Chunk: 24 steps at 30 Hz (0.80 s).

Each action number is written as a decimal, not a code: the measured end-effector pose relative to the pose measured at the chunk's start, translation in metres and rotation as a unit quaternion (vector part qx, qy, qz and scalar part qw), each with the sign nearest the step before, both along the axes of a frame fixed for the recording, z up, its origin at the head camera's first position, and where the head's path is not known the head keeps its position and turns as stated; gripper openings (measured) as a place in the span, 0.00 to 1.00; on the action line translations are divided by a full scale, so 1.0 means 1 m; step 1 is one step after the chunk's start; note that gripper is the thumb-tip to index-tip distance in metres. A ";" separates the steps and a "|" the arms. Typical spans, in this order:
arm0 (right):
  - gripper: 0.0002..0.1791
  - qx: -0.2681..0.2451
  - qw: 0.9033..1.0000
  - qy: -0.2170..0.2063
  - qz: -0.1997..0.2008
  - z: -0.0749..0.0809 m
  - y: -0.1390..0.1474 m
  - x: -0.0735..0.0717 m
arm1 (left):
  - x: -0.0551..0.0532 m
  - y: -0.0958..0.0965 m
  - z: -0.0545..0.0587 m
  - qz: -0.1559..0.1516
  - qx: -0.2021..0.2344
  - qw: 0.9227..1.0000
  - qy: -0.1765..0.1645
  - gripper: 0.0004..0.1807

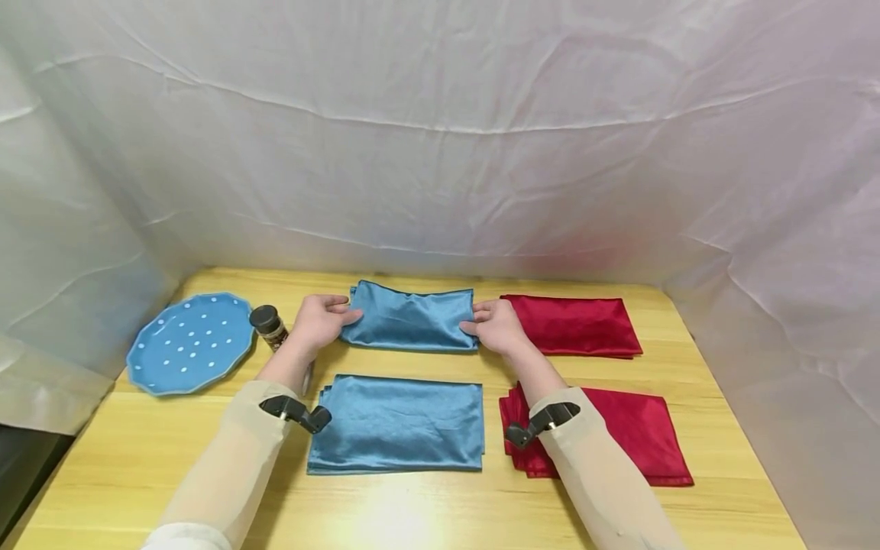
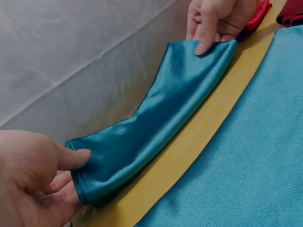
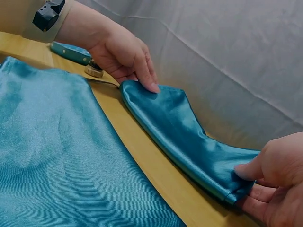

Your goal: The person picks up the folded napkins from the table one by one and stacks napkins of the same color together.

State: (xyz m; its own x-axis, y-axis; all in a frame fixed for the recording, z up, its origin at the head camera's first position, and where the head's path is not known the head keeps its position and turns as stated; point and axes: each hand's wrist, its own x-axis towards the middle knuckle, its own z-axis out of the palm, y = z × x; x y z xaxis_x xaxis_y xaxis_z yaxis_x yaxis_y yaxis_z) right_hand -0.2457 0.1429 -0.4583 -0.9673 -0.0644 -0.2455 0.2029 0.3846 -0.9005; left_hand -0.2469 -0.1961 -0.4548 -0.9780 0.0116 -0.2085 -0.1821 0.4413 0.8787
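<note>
A folded blue satin cloth (image 1: 412,317) is held at its two short ends near the back of the table. My left hand (image 1: 321,319) pinches its left end, thumb on top and fingers beneath, as the left wrist view shows. At the right end my right hand (image 1: 496,325) pinches it the same way. The cloth sags in the middle between the hands. Nearer the front lies a second folded blue cloth (image 1: 402,424), flat on the table.
Two folded red cloths lie on the right, one at the back (image 1: 577,325) and one in front (image 1: 639,435), partly under the right forearm. A blue dotted plate (image 1: 192,344) and a black-capped jar (image 1: 268,325) stand at left. White sheeting (image 1: 440,153) hangs behind the table (image 1: 399,519).
</note>
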 end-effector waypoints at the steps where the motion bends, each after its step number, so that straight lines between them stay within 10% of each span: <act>1: 0.33 -0.001 1.000 -0.001 -0.001 0.000 0.000 0.000 | 0.000 0.000 -0.001 0.004 0.001 1.000 0.000 0.33; 24: 0.29 -0.038 0.999 0.023 -0.011 0.000 0.001 -0.001 | 0.005 -0.001 0.000 0.020 0.004 0.999 0.031 0.27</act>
State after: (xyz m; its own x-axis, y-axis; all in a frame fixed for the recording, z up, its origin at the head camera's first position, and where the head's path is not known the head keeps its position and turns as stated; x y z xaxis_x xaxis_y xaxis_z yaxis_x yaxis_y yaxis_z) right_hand -0.2466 0.1442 -0.4584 -0.9789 -0.0598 -0.1954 0.1678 0.3103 -0.9357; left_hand -0.2415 -0.1970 -0.4552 -0.9886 -0.0265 -0.1480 -0.1451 0.4280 0.8920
